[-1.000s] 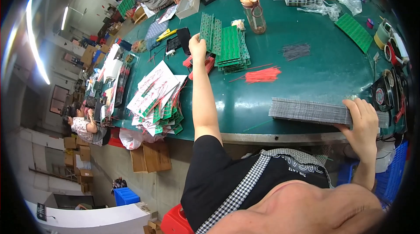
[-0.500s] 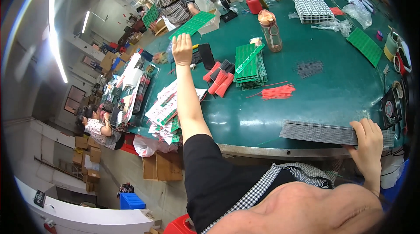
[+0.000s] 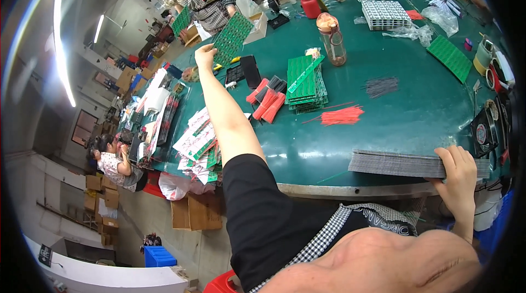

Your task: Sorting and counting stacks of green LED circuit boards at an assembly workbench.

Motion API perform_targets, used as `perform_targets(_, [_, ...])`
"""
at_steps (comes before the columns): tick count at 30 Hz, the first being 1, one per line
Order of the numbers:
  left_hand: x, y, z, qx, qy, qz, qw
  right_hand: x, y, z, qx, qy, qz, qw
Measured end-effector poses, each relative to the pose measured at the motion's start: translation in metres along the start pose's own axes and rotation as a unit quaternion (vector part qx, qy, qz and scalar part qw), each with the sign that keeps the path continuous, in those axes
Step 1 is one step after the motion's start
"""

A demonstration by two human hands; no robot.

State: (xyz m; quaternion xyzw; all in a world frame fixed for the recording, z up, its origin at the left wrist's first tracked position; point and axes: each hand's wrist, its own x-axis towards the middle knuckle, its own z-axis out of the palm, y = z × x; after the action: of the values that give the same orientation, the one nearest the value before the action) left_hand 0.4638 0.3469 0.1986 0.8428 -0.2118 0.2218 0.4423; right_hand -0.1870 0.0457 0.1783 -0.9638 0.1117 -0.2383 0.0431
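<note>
Well left of the bottle point(image 3: 332, 46), the left hand point(image 3: 205, 55) is gripping a green circuit board point(image 3: 232, 38) by its edge! Right and nearer the person than that bottle, the right hand's point(image 3: 459, 177) fingers are clasping a grey stack point(image 3: 392, 164).

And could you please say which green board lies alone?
The rightmost board; others are stacked, mixed with white sheets, or held, one by the left hand.

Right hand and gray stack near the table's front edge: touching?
Touching. The head view shows the right hand clasping the gray stack toward its right end, fingers at the far side, thumb at the near side.
</note>
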Motion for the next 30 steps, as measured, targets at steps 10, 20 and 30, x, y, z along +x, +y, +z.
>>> perform_targets(10, [-0.012, 0.0, 0.017, -0.036, 0.009, 0.038, 0.999, -0.002, -0.002, -0.002, 0.0, -0.008, 0.0, 1.0])
perform_targets(20, [-0.047, 0.035, 0.028, 0.067, -0.011, 0.108, 0.992, -0.003, 0.0, 0.002, 0.0, -0.007, 0.001, 1.0])
perform_targets(30, [-0.055, 0.039, 0.022, 0.07, 0.006, 0.128, 0.989, -0.006, 0.0, 0.002, 0.005, 0.002, -0.009, 1.0])
